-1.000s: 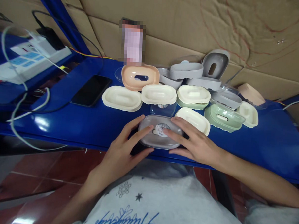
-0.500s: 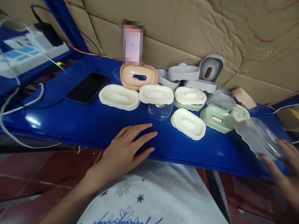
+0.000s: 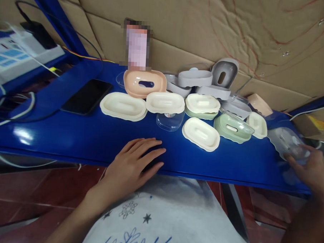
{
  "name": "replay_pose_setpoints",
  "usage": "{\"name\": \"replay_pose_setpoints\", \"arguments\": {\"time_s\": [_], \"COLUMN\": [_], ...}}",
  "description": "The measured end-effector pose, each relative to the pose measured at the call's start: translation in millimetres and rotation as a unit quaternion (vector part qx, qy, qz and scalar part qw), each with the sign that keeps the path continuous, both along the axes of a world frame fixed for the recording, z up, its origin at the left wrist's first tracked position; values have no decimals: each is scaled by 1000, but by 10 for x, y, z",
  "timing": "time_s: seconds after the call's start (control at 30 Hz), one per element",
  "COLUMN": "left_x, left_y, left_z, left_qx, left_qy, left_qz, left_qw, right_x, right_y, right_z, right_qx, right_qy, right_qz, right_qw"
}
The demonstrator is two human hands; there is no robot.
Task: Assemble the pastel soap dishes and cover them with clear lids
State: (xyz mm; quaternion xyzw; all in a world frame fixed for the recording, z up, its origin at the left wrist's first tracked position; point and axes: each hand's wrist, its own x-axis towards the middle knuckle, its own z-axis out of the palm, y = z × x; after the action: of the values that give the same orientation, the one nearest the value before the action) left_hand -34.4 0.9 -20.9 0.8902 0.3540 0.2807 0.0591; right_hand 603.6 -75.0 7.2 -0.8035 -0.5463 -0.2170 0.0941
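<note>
Right of the green box [image 3: 233, 130], the right hand [image 3: 314, 169] pinches the grey box's [image 3: 287, 143] near end. Left of it, the left hand [image 3: 134, 163] lies spread.

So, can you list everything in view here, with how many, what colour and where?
Lidded grey container: one, table's right end
Cream trays: five, spread from left of middle to right
Other grey parts: at least five, rear
Peach parts: two, rear
Green parts: two, right of middle
Loose clear lid: one, middle
Phone: one, black, left
Pixelated object: one, rear
Power strip: one, white, far left
Cables: several, mostly left
Table: one, blue
Cardboard: brown, behind
Left hand: one, middle front
Right hand: one, far right
</note>
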Motion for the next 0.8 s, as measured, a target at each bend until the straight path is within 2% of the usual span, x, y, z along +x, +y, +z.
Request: {"name": "replay_pose_setpoints", "arguments": {"time_s": [0.07, 0.13, 0.17, 0.2, 0.23, 0.27, 0.33, 0.4, 0.43, 0.53, 0.57, 0.6, 0.63, 0.67, 0.73, 0.77, 0.8], "left_x": [-7, -10, -10, -8, -7, -7, -11, -22, -29, -45, -45, -44, -41, -37, -30, -28, -28], "left_y": [5, 8, 9, 8, 6, 3, -10, -26, -35, -50, -50, -49, -47, -44, -41, -40, -40], "left_z": [-6, -12, -14, -15, -13, -9, 5, 22, 29, 34, 32, 28, 24, 21, 18, 18, 20], "left_qx": [2, 8, 10, 11, 11, 9, 3, -3, -5, 7, 13, 18, 20, 20, 18, 17, 16], "left_qy": [-3, -6, -7, -5, -3, -1, 2, 2, 1, 2, 6, 12, 18, 22, 21, 19, 18], "left_qz": [-1, 0, 0, 0, -1, -1, 3, 11, 13, 1, -11, -24, -35, -41, -41, -37, -34], "left_qw": [1000, 1000, 1000, 1000, 1000, 1000, 1000, 1000, 1000, 1000, 1000, 999, 999, 999, 999, 999, 999], "right_x": [-90, -384, -608, -876, -1177, -1499, -2142, -2690, -2901, -3217, -3220, -3181, -3109, -3014, -2792, -2683, -2585], "right_y": [31, 106, 162, 229, 308, 394, 578, 748, 817, 948, 971, 985, 994, 997, 986, 972, 954], "right_z": [76, 223, 311, 395, 466, 513, 519, 420, 351, 196, 187, 202, 238, 286, 383, 414, 429], "right_qx": [-19, -7, 8, 36, 37, 4, -64, -115, -103, -114, -115, -108, -94, -78, -61, -65, -78], "right_qy": [14, -6, -32, -41, -26, -3, 8, -34, -52, -34, -17, -3, 2, -4, -55, -91, -125], "right_qz": [-42, -56, -30, 26, 105, 193, 380, 494, 535, 659, 685, 695, 682, 645, 504, 420, 343], "right_qw": [999, 998, 999, 998, 993, 981, 923, 861, 837, 743, 719, 711, 725, 760, 860, 901, 928]}}
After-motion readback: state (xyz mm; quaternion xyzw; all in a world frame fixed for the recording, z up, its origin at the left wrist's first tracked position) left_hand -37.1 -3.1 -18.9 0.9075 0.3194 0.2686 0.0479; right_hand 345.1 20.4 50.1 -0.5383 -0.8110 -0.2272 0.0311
